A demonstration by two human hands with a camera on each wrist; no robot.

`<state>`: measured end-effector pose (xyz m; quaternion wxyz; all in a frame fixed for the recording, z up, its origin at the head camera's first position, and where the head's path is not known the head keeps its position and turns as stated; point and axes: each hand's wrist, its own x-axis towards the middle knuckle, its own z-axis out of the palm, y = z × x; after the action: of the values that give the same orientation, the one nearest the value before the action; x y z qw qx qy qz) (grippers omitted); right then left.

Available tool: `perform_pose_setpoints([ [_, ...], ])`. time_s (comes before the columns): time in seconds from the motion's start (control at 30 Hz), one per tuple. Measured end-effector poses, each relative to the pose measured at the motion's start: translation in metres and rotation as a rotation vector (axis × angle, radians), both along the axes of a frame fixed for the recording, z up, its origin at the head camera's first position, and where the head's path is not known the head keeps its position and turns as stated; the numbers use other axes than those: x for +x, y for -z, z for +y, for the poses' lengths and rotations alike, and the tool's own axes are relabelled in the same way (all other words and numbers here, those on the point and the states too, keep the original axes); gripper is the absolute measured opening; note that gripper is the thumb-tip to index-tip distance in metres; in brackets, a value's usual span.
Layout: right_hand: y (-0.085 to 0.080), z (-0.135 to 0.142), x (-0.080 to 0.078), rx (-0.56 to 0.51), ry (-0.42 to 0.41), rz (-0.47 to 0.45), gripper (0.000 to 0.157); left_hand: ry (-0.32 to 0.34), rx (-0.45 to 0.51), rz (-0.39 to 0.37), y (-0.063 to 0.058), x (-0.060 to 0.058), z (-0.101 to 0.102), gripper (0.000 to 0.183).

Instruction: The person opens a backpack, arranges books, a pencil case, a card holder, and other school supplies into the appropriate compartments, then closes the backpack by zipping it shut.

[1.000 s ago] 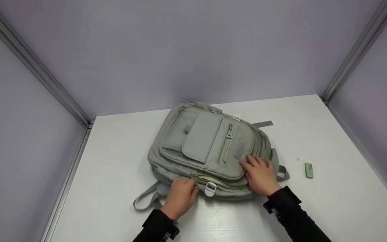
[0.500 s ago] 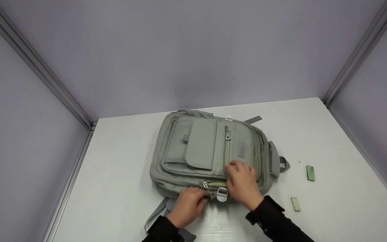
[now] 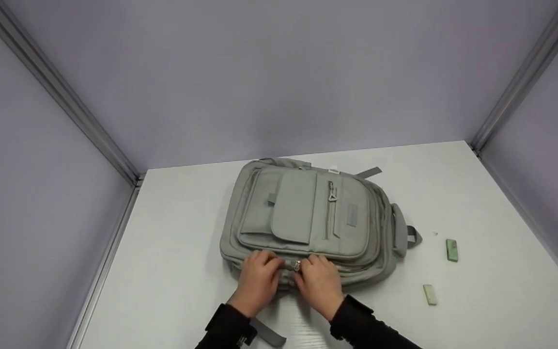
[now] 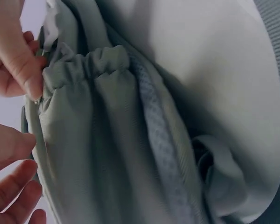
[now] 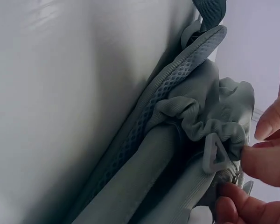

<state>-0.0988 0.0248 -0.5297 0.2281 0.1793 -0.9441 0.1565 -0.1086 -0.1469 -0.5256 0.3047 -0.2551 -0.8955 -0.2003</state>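
Note:
A grey-green backpack (image 3: 298, 213) lies on its back on the white table, its top to the right. At its near side, my right hand (image 3: 320, 283) pinches the zipper pull (image 3: 297, 265) between thumb and finger. A pale triangular tag (image 5: 216, 155) hangs beside that thumb in the right wrist view. My left hand (image 3: 258, 278) is just to the left, with loosely bent fingers against the bag's edge; its thumb stands apart from the fabric. Below both hands is the gathered elastic side pocket (image 4: 84, 70). Parts of the zipper are hidden by the fingers.
A green block (image 3: 452, 250) and a paler yellow-green block (image 3: 430, 294) lie on the table (image 3: 177, 232) to the right. A strap end (image 3: 269, 334) trails towards the front, and another strap (image 3: 369, 172) sticks out behind. Panels enclose the table.
My right hand has moved left along the bag's near side to the zipper, next to my left hand. The left hand has shifted slightly left and up. The paler block has come into sight.

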Motion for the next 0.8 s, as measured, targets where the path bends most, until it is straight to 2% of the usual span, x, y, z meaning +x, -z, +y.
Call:
perform_pose_setpoints([
  [0.3,0.004,-0.001,-0.004,-0.071,0.029,-0.051,0.015,-0.03,-0.023,0.004,0.011,-0.005,0.016,0.013],
  [0.4,0.003,0.001,-0.003,-0.098,0.007,-0.047,0.017,-0.033,-0.03,0.023,0.014,-0.007,0.021,0.011],
  [0.57,-0.006,0.007,-0.002,-0.106,-0.062,-0.078,0.02,-0.067,-0.122,0.124,0.016,-0.012,0.026,0.01],
  [0.7,-0.011,0.019,-0.003,-0.054,-0.09,-0.084,0.018,-0.074,-0.189,0.221,0.015,-0.014,0.026,0.015],
  [0.8,-0.014,0.029,-0.003,0.004,-0.094,-0.079,0.015,-0.059,-0.199,0.263,0.015,-0.014,0.026,0.016],
])
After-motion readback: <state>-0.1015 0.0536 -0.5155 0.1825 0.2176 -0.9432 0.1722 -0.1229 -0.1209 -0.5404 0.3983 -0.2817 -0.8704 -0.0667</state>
